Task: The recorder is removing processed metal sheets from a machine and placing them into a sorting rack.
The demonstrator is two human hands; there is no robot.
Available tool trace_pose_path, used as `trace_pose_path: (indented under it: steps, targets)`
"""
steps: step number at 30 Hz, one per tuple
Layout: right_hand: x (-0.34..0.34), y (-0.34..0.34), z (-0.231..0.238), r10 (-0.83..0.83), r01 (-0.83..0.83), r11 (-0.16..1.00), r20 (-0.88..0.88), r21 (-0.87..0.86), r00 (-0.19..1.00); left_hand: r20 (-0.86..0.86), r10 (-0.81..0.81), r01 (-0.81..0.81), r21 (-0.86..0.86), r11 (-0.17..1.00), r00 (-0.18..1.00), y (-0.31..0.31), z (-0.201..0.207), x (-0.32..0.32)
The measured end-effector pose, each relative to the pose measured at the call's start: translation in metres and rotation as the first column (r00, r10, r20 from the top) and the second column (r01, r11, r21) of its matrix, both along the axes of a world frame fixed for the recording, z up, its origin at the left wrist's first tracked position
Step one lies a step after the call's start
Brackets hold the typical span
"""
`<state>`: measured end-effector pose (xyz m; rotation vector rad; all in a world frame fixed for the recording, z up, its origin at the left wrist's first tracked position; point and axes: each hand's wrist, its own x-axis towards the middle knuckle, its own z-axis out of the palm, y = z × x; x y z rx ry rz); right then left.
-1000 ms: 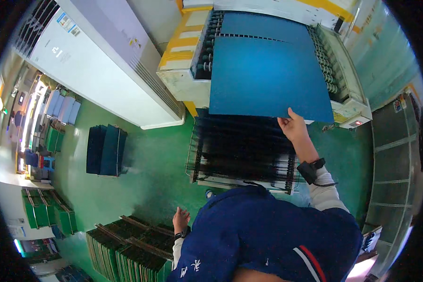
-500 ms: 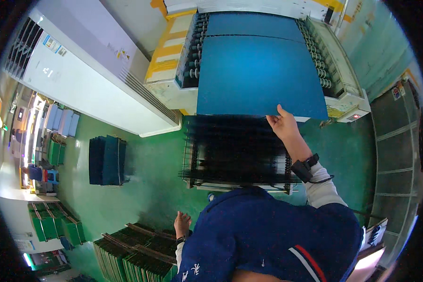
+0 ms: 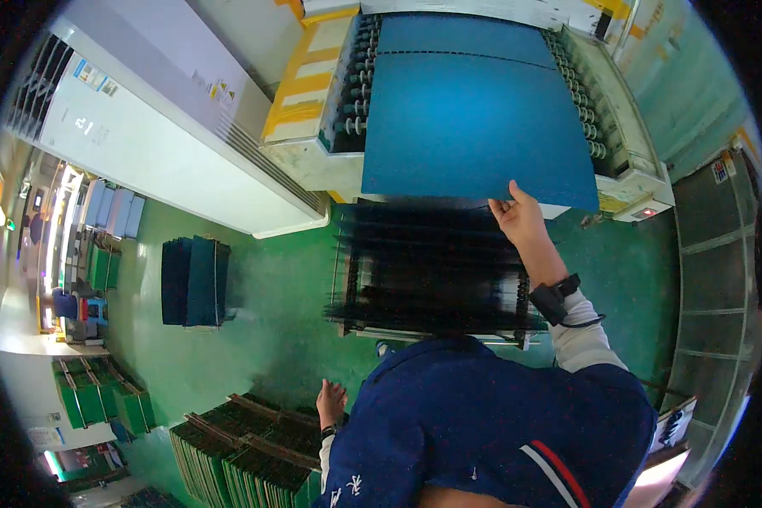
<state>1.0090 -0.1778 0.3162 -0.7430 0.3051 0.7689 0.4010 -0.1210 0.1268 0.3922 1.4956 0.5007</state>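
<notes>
Tall white unit [image 3: 186, 161]: lit digits [image 3: 83, 124] on front, blue/white label [image 3: 96, 77] w/ fine print nr top grille, yellow warning signs [image 3: 221, 91] on side. Roller machine [image 3: 300, 165]: sm. red-lit display [image 3: 646, 213] at R corner, too tiny to read. Navy jacket [image 3: 491, 398]: white chars [image 3: 345, 488], lower L. Grey framed panel [image 3: 711, 279], far R: sm. label [image 3: 720, 172], illegible. White board [image 3: 670, 433], btm R: black marks, unclear.

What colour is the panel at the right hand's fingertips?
The panel at the right hand is plain blue, as the head view shows.
</notes>
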Motion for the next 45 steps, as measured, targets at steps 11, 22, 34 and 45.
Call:
trace_pose_path:
  steps: [11, 22, 34, 45]
  targets:
    - [0.009, 0.001, -0.001, 0.004, -0.004, 1.000, 0.007, 0.006, 1.000, 0.017, 0.040, -0.040, -0.003, 0.999, 0.999, -0.005, -0.016, -0.014]
    - [0.023, 0.008, -0.015, 0.031, -0.033, 0.999, 0.045, 0.032, 0.999, -0.053, 0.054, -0.052, 0.043, 0.998, 0.997, -0.022, 0.006, -0.010]
    - [-0.060, 0.070, 0.016, 0.347, -0.303, 0.920, 0.156, -0.248, 0.925, -0.074, -0.007, 0.005, -0.027, 1.000, 0.997, 0.037, 0.006, -0.064]
    - [-0.184, 0.245, 0.068, 0.602, 0.179, 0.702, 0.708, -0.690, 0.369, -0.140, -0.134, 0.126, -0.064, 0.990, 0.981, 0.227, -0.093, -0.207]
